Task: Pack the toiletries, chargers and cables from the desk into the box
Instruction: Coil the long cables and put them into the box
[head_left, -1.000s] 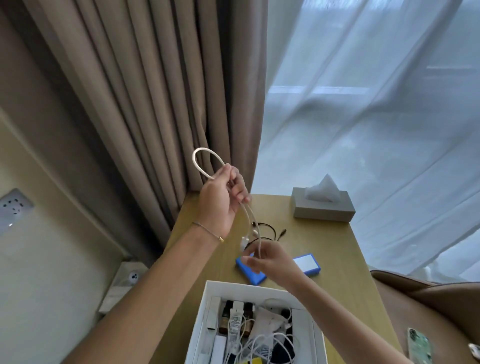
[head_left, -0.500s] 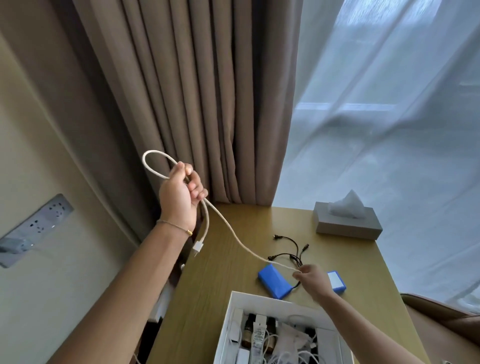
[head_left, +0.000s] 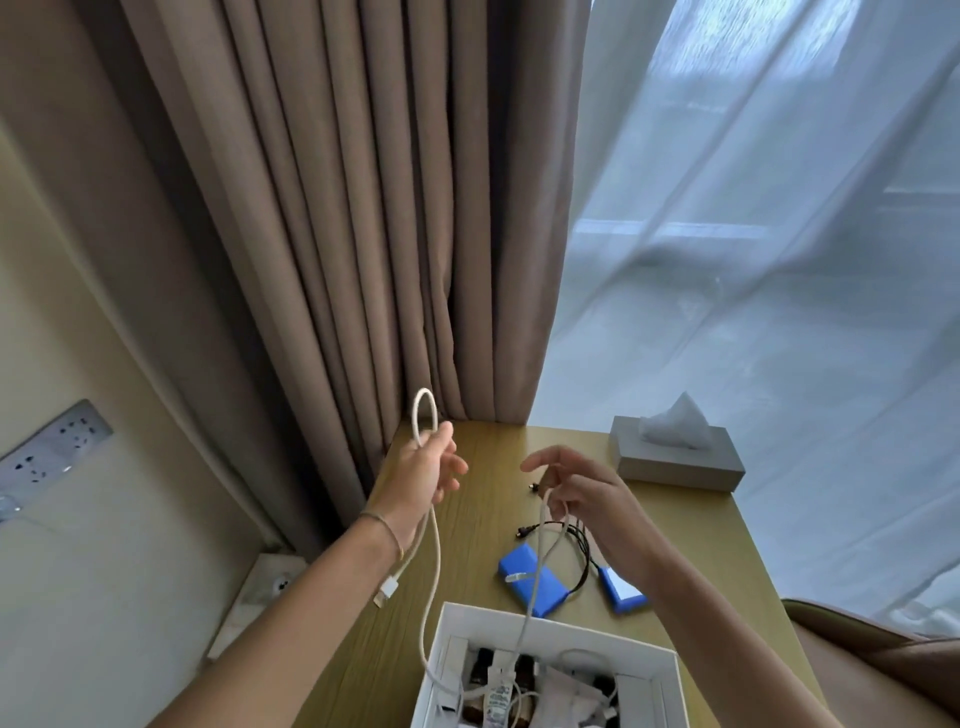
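Observation:
My left hand (head_left: 427, 470) holds a loop of a white cable (head_left: 435, 561) above the wooden desk (head_left: 478, 582); the loop sticks up over my fingers and a plug dangles below my wrist. My right hand (head_left: 584, 501) pinches the same cable further along, and the slack hangs down between both hands into the white box (head_left: 550, 631) at the front. The box holds small bottles, a tube and white cables. Two blue packs (head_left: 530, 579) joined by a black cable (head_left: 582, 551) lie on the desk behind the box.
A grey tissue box (head_left: 675, 454) stands at the desk's back right. Brown curtains (head_left: 363, 208) and a sheer white curtain hang behind. A wall socket strip (head_left: 52, 447) is on the left wall. A brown chair (head_left: 883, 660) is at the right.
My hands have come closer together over the desk. The right hand rose from near the blue packs, and the cable slack now hangs into the box instead of stretching between the hands.

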